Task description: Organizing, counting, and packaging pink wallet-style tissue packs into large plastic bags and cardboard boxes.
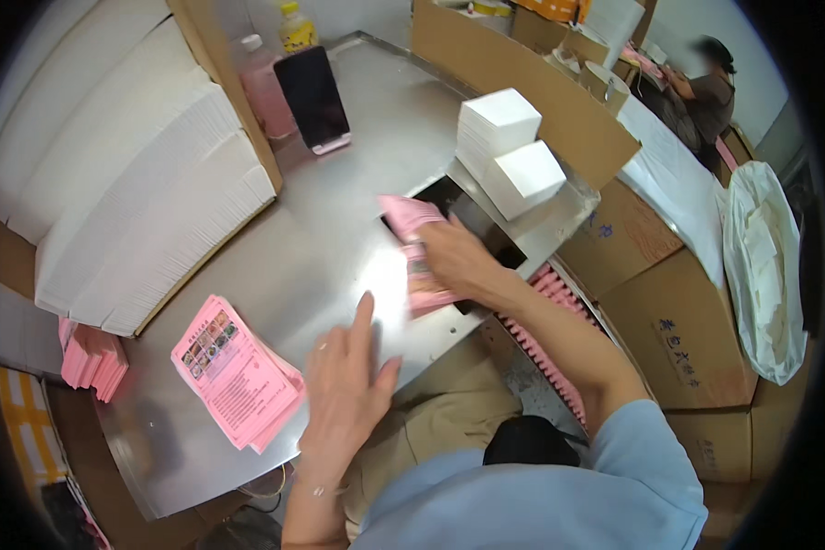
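Observation:
My right hand [456, 257] is closed round a pink printed packet [412, 214], slightly blurred, at the near side of a dark rectangular opening [490, 225] in the metal table [344, 229]. The fingertips are partly hidden behind the hand. My left hand [344, 385] hovers over the table's front edge with the index finger stretched out and the thumb apart, holding nothing. To its left lies a stack of pink printed cards [234, 390] with small pictures on top, its sheets slightly fanned.
Two white stacks [497, 128] stand behind the opening. A large carton of white sheets [147, 220] fills the left; more pink cards [92, 359] sit below it. A phone [313, 96] leans near bottles [266, 87]. Cartons [697, 330] and a seated person [706, 96] are right.

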`<action>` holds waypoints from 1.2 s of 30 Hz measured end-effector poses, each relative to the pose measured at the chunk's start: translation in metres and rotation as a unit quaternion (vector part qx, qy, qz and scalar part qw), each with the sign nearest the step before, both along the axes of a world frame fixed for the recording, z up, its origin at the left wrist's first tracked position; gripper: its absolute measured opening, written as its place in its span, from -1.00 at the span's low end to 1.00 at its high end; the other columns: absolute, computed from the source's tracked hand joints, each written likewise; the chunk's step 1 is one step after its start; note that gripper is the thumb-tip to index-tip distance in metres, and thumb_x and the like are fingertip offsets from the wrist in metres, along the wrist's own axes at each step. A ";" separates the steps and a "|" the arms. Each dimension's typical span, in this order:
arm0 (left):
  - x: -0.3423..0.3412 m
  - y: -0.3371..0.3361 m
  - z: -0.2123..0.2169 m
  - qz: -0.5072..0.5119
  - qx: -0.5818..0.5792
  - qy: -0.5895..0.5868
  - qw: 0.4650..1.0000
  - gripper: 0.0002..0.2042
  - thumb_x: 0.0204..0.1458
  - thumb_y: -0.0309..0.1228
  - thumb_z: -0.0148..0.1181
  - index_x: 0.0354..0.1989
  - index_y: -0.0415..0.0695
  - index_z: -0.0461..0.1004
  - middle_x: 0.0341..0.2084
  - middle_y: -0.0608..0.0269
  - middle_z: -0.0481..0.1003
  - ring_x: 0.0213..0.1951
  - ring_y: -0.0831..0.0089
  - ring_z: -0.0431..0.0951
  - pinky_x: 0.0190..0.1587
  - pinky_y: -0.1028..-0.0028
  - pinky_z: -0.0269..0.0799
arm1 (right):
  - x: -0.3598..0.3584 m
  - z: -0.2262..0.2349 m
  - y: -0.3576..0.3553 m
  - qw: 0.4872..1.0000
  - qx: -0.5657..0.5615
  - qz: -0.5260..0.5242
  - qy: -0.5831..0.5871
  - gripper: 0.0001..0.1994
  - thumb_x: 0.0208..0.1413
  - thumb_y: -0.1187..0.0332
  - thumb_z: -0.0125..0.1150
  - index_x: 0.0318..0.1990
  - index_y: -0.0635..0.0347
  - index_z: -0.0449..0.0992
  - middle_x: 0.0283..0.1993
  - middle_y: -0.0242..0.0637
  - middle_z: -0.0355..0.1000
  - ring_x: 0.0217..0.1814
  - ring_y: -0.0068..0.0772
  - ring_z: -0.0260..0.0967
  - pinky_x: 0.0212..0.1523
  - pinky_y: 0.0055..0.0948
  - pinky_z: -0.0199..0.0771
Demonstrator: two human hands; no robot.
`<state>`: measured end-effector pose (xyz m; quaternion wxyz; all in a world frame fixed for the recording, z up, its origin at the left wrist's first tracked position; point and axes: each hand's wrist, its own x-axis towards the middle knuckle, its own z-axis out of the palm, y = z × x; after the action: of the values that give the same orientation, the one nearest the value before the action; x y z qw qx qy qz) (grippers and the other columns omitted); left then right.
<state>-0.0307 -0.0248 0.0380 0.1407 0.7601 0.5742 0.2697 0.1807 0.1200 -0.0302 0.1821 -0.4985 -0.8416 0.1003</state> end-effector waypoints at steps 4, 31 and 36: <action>-0.035 -0.017 -0.009 -0.026 0.054 0.041 0.997 -0.49 -0.12 -0.47 0.28 0.11 -0.16 0.40 -0.22 0.06 0.39 -0.13 0.10 0.38 -0.06 0.12 0.27 | 0.018 0.031 -0.009 0.957 -0.192 -0.062 -0.210 -0.85 0.15 0.40 0.08 -0.21 0.26 0.52 -0.31 -0.13 0.51 -0.27 0.03 0.50 -0.17 -0.02 0.47; 0.006 0.012 -0.039 -0.040 0.059 0.018 0.997 -0.80 0.03 -0.37 0.31 -0.30 -0.16 0.42 -0.22 0.08 0.38 -0.17 0.11 0.34 -0.05 0.13 0.21 | 0.116 0.042 0.012 0.935 0.281 -0.205 0.068 -0.71 -0.02 0.54 0.17 -0.10 0.19 0.62 -0.20 -0.06 0.45 -0.10 -0.03 0.37 -0.12 -0.10 0.40; 0.012 0.011 -0.029 -0.095 0.070 -0.021 0.993 -0.64 -0.10 -0.40 0.33 -0.10 -0.22 0.45 0.05 -0.07 0.35 0.07 -0.02 0.34 0.05 0.12 0.27 | 0.035 0.037 -0.042 0.946 0.301 0.062 0.103 -0.53 0.00 0.62 0.06 0.15 0.40 0.40 0.23 0.19 0.34 0.22 0.18 0.36 0.24 -0.01 0.36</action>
<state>-0.0191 -0.0138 0.0090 0.1242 0.8132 0.4764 0.3104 0.2154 0.0783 0.0069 0.4028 -0.3546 -0.8384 -0.0959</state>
